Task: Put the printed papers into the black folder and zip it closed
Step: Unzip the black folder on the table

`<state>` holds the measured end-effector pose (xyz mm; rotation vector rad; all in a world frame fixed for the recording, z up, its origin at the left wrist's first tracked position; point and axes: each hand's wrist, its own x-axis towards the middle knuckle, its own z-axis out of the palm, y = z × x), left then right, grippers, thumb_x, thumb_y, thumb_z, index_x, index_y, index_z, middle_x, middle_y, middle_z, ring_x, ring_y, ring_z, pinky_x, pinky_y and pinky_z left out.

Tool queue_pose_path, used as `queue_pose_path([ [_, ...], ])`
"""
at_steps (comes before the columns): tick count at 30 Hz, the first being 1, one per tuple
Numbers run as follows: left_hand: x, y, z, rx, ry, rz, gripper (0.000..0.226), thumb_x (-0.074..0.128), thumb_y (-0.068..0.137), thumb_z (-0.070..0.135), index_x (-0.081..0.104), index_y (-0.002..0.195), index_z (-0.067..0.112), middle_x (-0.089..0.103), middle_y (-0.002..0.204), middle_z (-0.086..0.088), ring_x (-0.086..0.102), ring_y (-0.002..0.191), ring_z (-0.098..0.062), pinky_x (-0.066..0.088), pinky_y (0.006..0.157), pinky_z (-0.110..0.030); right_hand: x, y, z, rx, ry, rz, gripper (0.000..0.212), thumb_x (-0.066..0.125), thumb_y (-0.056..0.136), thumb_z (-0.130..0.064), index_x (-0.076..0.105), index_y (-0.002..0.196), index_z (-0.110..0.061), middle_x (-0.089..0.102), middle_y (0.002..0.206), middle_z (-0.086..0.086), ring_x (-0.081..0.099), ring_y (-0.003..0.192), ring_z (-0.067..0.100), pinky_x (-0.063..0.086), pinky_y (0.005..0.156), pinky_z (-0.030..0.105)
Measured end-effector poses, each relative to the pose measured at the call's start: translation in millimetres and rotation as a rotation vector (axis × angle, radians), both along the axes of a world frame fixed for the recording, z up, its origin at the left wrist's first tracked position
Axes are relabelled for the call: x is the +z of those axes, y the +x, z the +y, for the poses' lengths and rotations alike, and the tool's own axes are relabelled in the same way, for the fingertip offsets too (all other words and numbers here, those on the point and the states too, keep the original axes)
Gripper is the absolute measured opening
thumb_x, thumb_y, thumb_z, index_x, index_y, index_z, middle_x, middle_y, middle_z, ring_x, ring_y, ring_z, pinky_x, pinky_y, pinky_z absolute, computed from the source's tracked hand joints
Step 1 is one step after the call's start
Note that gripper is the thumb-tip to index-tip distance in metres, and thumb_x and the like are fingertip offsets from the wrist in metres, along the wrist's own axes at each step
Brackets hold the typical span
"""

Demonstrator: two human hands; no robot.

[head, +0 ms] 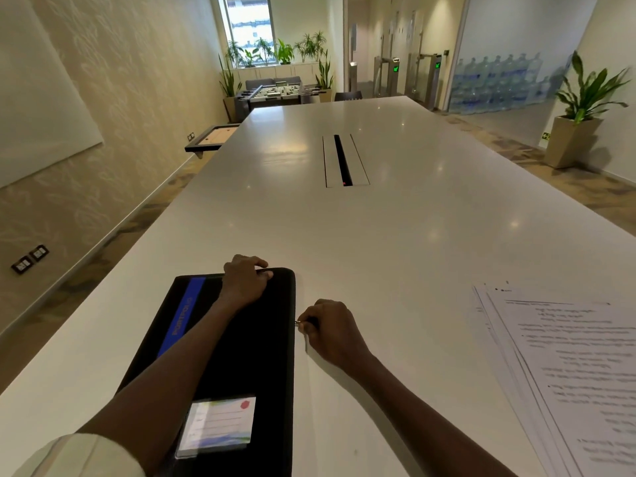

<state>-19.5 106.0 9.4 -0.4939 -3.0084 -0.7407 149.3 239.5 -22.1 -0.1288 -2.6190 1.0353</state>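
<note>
The black folder (265,356) lies flat on the white table (395,235) in front of me, with a blue stripe down its left side and a card in a clear pocket near me. My left hand (245,281) presses on the folder's far edge, fingers curled over it. At the folder's right edge, my right hand (332,327) pinches the small metal zip pull (298,323). The printed papers (568,366) lie in a fanned stack on the table to the right, apart from the folder.
A cable slot (344,160) is set into the middle of the table, farther away. Potted plants (581,108), a table-football game (275,91) and turnstiles stand beyond the table's far end. The wall runs along the left.
</note>
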Motion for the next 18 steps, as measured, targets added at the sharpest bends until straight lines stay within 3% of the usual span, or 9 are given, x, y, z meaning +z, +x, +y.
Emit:
queue_pose_path([
  [3,4,40,18,0.122,-0.214,-0.099,0.076,0.06,0.079,0.064,0.052,0.131,0.009,0.045,0.135,-0.023,0.041,0.127,-0.044,0.037,0.102,-0.058,1,1,-5,-0.038,0.026,-0.002,0.02,0.059,0.084,-0.013,0.079,0.086,-0.015,0.07,0.08,0.007,0.063,0.075,0.023,0.05,0.067,0.031],
  [5,5,65,28,0.147,-0.302,-0.147,0.085,0.065,0.073,0.067,0.051,0.13,0.005,0.042,0.138,-0.027,0.04,0.127,-0.048,0.036,0.102,-0.06,0,3,-8,-0.059,0.035,0.016,0.02,0.059,0.083,-0.011,0.078,0.085,-0.016,0.069,0.077,0.007,0.061,0.07,0.023,0.048,0.062,0.031],
  [7,5,79,32,0.092,-0.333,-0.047,0.066,0.07,0.073,0.057,0.061,0.113,0.005,0.056,0.125,-0.024,0.054,0.115,-0.041,0.047,0.097,-0.053,0,6,-9,-0.064,0.034,0.025,0.019,0.06,0.083,-0.012,0.077,0.084,-0.017,0.067,0.074,0.007,0.058,0.066,0.022,0.047,0.059,0.032],
  [10,12,83,32,-0.028,-0.317,0.091,0.039,0.071,0.076,0.044,0.065,0.086,0.007,0.069,0.1,-0.015,0.067,0.092,-0.03,0.055,0.078,-0.035,3,8,-9,-0.06,0.019,-0.004,0.017,0.06,0.082,-0.011,0.077,0.08,-0.011,0.069,0.076,0.01,0.061,0.069,0.025,0.05,0.062,0.038],
  [18,21,82,32,-0.119,-0.32,0.063,0.029,0.068,0.078,0.038,0.056,0.072,0.012,0.069,0.096,-0.014,0.065,0.092,-0.03,0.045,0.069,-0.03,7,28,-9,0.018,0.037,-0.049,0.013,0.066,0.082,-0.008,0.079,0.084,-0.007,0.072,0.082,0.013,0.064,0.076,0.026,0.038,0.062,0.026],
])
